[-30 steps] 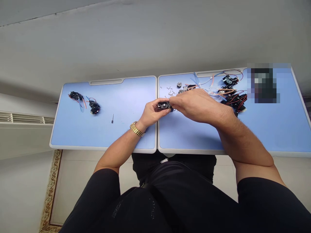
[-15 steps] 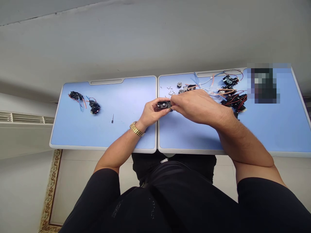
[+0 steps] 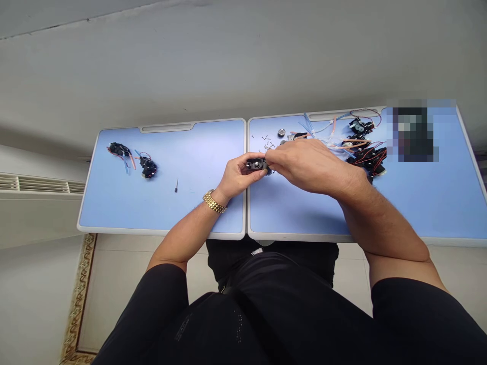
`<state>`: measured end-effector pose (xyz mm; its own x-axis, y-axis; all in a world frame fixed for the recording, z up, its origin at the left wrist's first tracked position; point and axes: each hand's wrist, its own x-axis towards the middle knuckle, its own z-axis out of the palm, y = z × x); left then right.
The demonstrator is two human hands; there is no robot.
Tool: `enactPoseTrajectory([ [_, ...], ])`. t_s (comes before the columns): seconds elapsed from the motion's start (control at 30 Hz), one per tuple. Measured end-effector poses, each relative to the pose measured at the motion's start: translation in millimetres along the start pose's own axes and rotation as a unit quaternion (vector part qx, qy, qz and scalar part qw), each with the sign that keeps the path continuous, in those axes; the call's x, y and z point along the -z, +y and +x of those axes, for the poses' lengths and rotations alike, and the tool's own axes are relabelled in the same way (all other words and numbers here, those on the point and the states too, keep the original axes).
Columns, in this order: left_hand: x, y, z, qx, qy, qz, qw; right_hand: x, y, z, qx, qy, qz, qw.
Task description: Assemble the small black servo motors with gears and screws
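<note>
My left hand (image 3: 240,175) cradles a small black servo housing (image 3: 256,164) with a round shaft at its centre, just right of the gap between the table panels. My right hand (image 3: 308,166) reaches across from the right, its fingertips pressed against the housing's right end. Those fingers hide that end, and I cannot tell whether they also pinch something small. Just above the hands lie several tiny screws (image 3: 267,145) and a round metal gear part (image 3: 281,132).
The blue desk (image 3: 198,167) has white rims and two panels. At its left lie two black wired servo assemblies (image 3: 147,167) and a small screwdriver (image 3: 176,185). A tangle of servos with red and orange wires (image 3: 367,157) sits at the right, beside a pixelated dark object (image 3: 413,134).
Both hands stay around the black servo housing, with only small shifts of the fingers. Nothing has been let go.
</note>
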<state>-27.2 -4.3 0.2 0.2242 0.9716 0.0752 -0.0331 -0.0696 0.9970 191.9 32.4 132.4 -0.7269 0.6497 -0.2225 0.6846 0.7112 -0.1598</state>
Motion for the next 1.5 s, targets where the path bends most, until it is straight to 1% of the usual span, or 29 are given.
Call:
enactPoseTrajectory([
  [0.17, -1.0, 2.5, 0.4, -0.014, -0.001, -0.009, 1.0, -1.6, -2.2, 1.7, -0.033, -0.016, -0.006, 0.999],
  [0.4, 0.1, 2.6, 0.2, -0.016, -0.002, -0.007, 1.0, -3.3, -0.4, 2.1, -0.013, -0.009, -0.01, 1.0],
  [0.7, 0.3, 1.8, 0.0, -0.017, 0.002, 0.009, 1.0, -1.9, 0.2, -0.3, -0.005, -0.006, 0.0, 1.0],
  [0.9, -0.1, 2.0, 0.7, -0.022, 0.001, 0.003, 1.0, 0.0, -4.3, -0.4, -0.036, -0.008, 0.008, 0.999],
  [1.0, -0.6, 2.9, 0.5, -0.022, 0.001, -0.004, 1.0, 0.7, -6.1, 1.6, -0.044, -0.021, -0.006, 0.999],
  [1.1, -0.3, 3.5, 0.1, -0.018, 0.002, -0.003, 1.0, 1.3, -5.9, 2.6, -0.037, -0.026, -0.012, 0.999],
  [1.37, 1.7, 2.8, 1.0, -0.006, 0.001, -0.002, 1.0, 0.4, -0.8, -0.4, 0.0, 0.005, 0.002, 1.0],
  [1.5, 2.6, 4.8, 1.9, -0.003, -0.003, -0.008, 1.0, 0.8, 0.8, -1.6, 0.013, 0.007, 0.009, 1.0],
])
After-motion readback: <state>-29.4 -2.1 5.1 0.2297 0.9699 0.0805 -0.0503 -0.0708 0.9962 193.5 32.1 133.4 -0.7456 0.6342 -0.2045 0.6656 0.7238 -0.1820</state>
